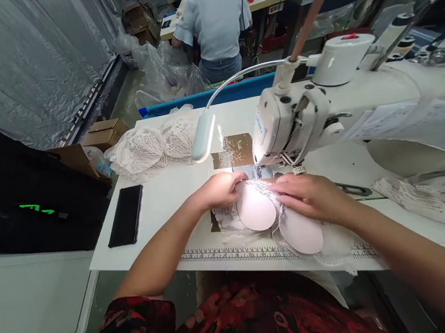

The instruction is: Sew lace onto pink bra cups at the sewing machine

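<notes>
A white lace bra [256, 209] with two smooth padded cups lies in front of the sewing machine [283, 121], its upper edge close to the needle area. My left hand [222, 189] pinches the lace at the top left of the nearer-left cup, thumb and fingers closed. Across the lace between the cups lies my right hand [311, 196], fingers stretched out and pressing down flat. The right cup hangs toward the table's front edge. The needle and presser foot are too small and bright to make out.
Finished-looking lace bra cups [145, 145] are piled at the back left, near a black phone [125, 215]. A lamp [204, 135] arches over the table. More lace pieces [439, 203] lie at right. A ruler tape [238, 253] runs along the front edge. Another person [217, 18] sits beyond.
</notes>
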A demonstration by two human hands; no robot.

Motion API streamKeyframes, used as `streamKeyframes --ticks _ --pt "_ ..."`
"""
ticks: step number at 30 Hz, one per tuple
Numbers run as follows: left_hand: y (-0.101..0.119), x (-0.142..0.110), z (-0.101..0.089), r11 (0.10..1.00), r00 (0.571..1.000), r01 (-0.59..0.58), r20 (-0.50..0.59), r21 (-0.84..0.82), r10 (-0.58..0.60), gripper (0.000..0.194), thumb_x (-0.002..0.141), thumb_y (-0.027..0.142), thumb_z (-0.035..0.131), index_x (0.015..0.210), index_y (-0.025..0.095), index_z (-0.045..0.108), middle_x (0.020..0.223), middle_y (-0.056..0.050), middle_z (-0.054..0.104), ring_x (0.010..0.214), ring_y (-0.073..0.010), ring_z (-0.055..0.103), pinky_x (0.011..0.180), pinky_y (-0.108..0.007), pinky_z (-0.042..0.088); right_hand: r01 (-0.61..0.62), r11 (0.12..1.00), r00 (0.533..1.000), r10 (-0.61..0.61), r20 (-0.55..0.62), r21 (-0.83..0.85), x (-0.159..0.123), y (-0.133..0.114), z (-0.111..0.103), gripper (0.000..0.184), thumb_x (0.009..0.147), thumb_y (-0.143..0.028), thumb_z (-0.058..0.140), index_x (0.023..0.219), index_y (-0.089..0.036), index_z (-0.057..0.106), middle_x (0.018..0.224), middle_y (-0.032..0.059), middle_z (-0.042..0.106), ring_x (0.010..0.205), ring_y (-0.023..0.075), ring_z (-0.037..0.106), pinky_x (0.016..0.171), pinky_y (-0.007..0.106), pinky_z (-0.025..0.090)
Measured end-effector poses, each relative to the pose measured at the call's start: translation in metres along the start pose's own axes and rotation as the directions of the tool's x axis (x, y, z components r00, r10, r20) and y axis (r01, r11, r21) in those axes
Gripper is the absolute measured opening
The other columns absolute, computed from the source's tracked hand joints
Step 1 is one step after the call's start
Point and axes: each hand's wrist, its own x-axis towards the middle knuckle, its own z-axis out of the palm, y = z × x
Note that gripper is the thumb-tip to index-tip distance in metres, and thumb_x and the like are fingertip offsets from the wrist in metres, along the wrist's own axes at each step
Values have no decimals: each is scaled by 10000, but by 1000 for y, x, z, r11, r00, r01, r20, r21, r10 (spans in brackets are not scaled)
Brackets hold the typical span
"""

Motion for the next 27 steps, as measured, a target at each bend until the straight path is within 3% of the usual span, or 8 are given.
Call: streamKeyframes --ticks 3,6,10,13,18,21,24,27 --pt "8 12 -5 977 995 6 -100 213 16 411 757 90 485 1156 129 578 969 -121 624 915 -274 563 750 -340 428 -39 999 993 41 114 -15 12 -6 6 286 917 -247 425 1076 -174 652 980 88 677 877 208 617 691 307 446" --pt "24 8 1 957 974 56 -224 284 10 348 845 194 474 1169 111 571 1060 -153 598 995 -294 546 819 -379 440 -92 995 988 95 122 -27 12 -9 13 263 913 -233 419 861 -167 668 816 71 653 791 196 591 656 293 392" --pt "46 -7 24 962 993 -30 -98 272 59 397 848 423 519 1123 146 594 1073 -125 595 982 -271 556 837 -378 463 -117 993 986 120 112 -32 4 -12 20 262 899 -235 444 705 -174 611 712 43 616 685 165 545 589 278 298" --pt "48 -14 35 932 998 -47 -23 360 59 318 807 313 543 1078 159 605 1150 -120 571 1031 -268 539 877 -396 451 -104 994 987 105 118 -11 0 -13 20 316 925 -309 433 682 -178 587 660 25 594 639 147 507 568 276 248" --pt "37 -15 23 895 986 -166 64 413 154 389 762 134 500 1144 159 565 1268 -119 532 1169 -261 494 977 -443 381 -103 994 990 100 95 30 -2 -8 16 364 909 -374 481 608 -178 537 617 4 556 616 134 465 576 272 250" --pt "32 -10 21 897 976 -213 49 387 211 307 789 183 532 1091 157 582 1215 -123 561 1106 -254 535 952 -438 403 -118 993 993 118 4 25 -1 -4 16 308 906 -347 495 662 -175 573 666 14 584 672 150 487 616 275 280" --pt "27 -5 28 914 969 -221 -27 340 244 252 845 228 519 1077 149 578 1175 -132 576 1067 -239 558 908 -400 456 -107 993 992 104 -64 -41 1 -1 21 164 899 -239 490 919 -170 638 802 33 636 752 172 514 656 290 284" --pt "21 -2 35 907 956 -242 -76 344 283 307 904 261 454 1157 114 547 1247 -159 544 1141 -251 530 924 -398 478 -99 983 995 94 -40 -155 4 -2 27 248 872 -124 472 1055 -182 631 838 40 629 752 177 506 639 307 248"
